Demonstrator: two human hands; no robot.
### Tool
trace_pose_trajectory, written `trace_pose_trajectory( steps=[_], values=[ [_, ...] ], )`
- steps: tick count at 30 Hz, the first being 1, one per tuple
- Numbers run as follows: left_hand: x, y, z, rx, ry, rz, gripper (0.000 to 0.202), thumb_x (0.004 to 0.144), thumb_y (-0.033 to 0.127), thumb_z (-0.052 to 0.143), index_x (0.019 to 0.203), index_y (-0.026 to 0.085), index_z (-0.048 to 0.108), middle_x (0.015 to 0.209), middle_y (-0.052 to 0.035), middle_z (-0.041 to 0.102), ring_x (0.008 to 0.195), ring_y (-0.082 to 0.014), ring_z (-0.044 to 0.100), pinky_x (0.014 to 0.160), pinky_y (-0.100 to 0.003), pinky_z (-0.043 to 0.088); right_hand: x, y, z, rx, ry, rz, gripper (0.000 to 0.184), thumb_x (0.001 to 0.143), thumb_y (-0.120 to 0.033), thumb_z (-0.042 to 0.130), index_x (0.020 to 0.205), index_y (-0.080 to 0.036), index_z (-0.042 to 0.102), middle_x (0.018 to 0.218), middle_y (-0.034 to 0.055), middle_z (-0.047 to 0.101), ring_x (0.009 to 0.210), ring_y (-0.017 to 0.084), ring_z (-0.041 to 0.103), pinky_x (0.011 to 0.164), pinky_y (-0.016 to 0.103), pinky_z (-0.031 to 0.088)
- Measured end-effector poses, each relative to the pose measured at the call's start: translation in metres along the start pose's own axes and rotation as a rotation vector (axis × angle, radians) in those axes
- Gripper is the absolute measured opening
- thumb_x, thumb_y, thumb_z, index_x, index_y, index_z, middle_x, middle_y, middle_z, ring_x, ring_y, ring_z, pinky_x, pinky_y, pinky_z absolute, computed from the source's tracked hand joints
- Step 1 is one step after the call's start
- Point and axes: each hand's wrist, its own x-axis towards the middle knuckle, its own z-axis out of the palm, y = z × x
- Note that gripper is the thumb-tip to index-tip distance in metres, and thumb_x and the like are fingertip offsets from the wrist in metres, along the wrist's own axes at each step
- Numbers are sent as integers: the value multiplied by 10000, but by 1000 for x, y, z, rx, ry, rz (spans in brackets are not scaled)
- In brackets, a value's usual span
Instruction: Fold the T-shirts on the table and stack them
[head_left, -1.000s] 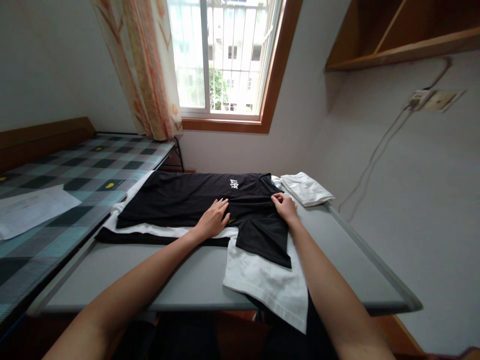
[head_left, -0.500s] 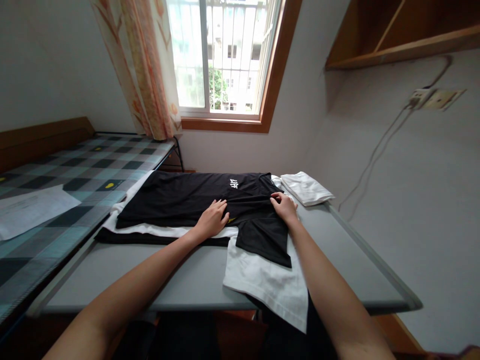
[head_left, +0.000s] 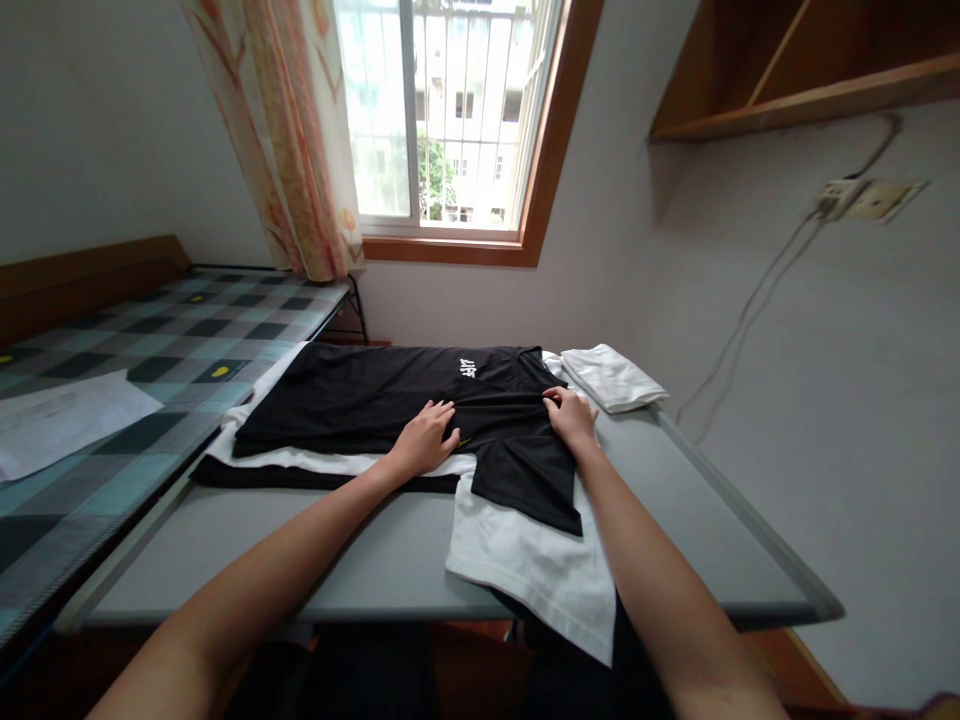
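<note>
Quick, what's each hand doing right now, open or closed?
Left hand: open, flat on the black fabric T-shirt.
Right hand: closed, pinching that T-shirt's shoulder fabric.

T-shirt point(head_left: 375, 395) atop stacked shirts point(head_left: 525, 570) on table point(head_left: 360, 565), folded cloth point(head_left: 613, 377) far right

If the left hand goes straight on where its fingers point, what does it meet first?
Probably the left hand only slides further over the black T-shirt, toward its white print; the right hand looks off that line.
</note>
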Motion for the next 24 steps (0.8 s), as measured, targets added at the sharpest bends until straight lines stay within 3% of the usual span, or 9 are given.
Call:
trace_pose_trajectory(
  steps=[4, 10, 15, 24],
  values=[
    [0, 1, -1, 3, 7, 5, 426, 898, 328, 483, 1240, 109, 610, 1385, -156, 561, 1305, -242, 513, 1175, -423, 321, 1, 1, 1, -1, 2, 18, 234, 877, -306, 547, 1034, -259, 713, 1064, 74, 707, 1061, 285, 563, 915, 431, 352],
    [-1, 1, -1, -11, 20, -4, 419, 879, 331, 507, 1237, 142, 615, 1384, -137, 566, 1293, -249, 525, 1159, -450, 345, 3, 3, 2, 61, -2, -103, 315, 916, -331, 494, 1159, -286, 690, 1097, 70, 694, 1061, 275, 539, 907, 417, 356],
    [-1, 1, -1, 4, 22, -12, 429, 869, 342, 519, 1223, 124, 624, 1375, -144, 574, 1295, -253, 523, 1160, -435, 349, 2, 3, 2, -9, -23, -42, 292, 898, -247, 505, 1083, -278, 728, 1080, 81, 691, 1088, 293, 523, 923, 435, 348],
    [-2, 5, -4, 6, 34, -22, 446, 831, 344, 552, 1227, 156, 632, 1369, -121, 583, 1288, -265, 529, 1143, -449, 371, 1, 2, 3, 13, 12, -33, 259, 883, -250, 528, 1044, -269, 730, 1041, 77, 699, 1057, 280, 539, 897, 415, 366]
  ],
)
